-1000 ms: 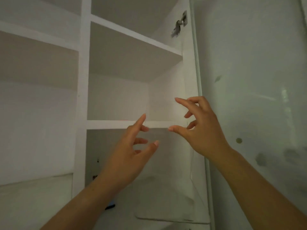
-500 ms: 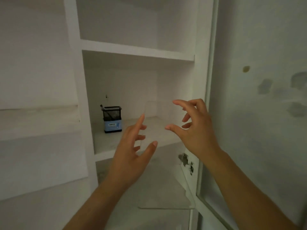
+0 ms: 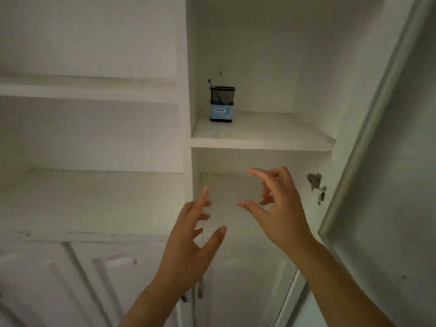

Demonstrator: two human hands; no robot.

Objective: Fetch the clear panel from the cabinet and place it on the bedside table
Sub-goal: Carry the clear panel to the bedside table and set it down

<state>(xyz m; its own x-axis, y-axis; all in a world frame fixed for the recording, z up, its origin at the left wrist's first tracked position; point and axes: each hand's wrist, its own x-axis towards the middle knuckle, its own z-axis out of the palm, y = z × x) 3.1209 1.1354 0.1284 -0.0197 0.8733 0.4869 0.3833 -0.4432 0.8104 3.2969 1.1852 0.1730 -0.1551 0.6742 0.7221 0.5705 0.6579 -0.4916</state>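
The clear panel point(image 3: 231, 192) is a see-through rectangular sheet with faint edges, held upright in front of the white cabinet, below the shelf point(image 3: 259, 142). My left hand point(image 3: 188, 244) grips its left edge, thumb in front and fingers spread behind it. My right hand point(image 3: 280, 213) pinches it near the top right, index finger at the top edge and thumb lower down. The panel's lower part is hard to make out against the cabinet. No bedside table is in view.
A black mesh pen holder point(image 3: 221, 103) with a blue label stands on the shelf above my hands. The cabinet's door point(image 3: 377, 161) hangs open at the right, with its hinge point(image 3: 316, 185) exposed. Closed lower doors point(image 3: 94, 279) with small handles point(image 3: 191, 296) lie below.
My view has swung downward along the cabinet, so the pen holder's shelf now sits above my hands. Both hands keep the same hold on the panel and have drawn it out of the cabinet.
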